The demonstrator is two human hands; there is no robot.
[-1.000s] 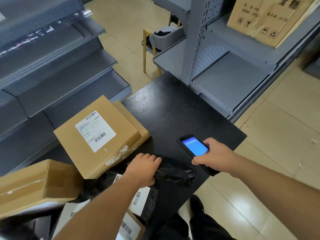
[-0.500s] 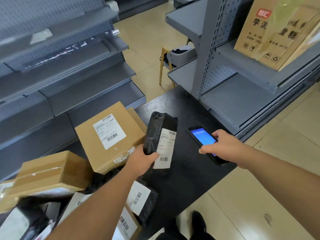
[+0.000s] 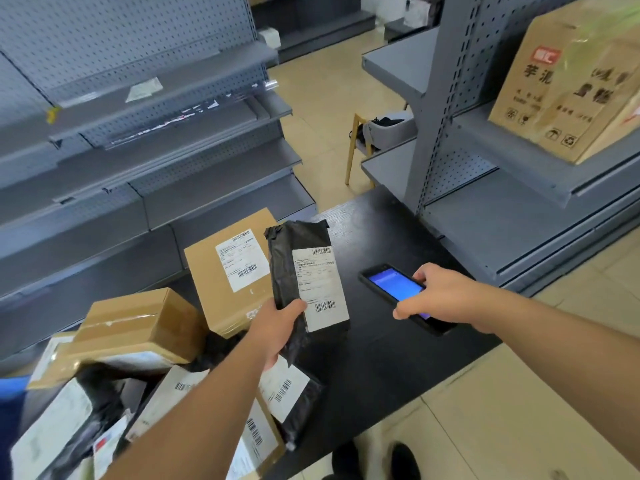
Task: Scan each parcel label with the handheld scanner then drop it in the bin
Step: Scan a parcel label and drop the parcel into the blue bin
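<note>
My left hand grips the lower end of a black plastic parcel and holds it upright above the black table, its white barcode label facing me. To the right, my right hand holds the handheld scanner, a dark phone-like device with a lit blue screen, level with the parcel and a short gap away from it. Behind the parcel lies a flat cardboard parcel with a white label. No bin is in view.
A heap of parcels fills the table's left: a taped cardboard box, black bags and labelled boxes. Grey metal shelving stands on the left and right. A large carton sits on the right shelf. A wooden chair stands behind.
My left hand has lifted the black parcel off the table and turned its label up towards me. My right hand has kept the scanner beside it.
</note>
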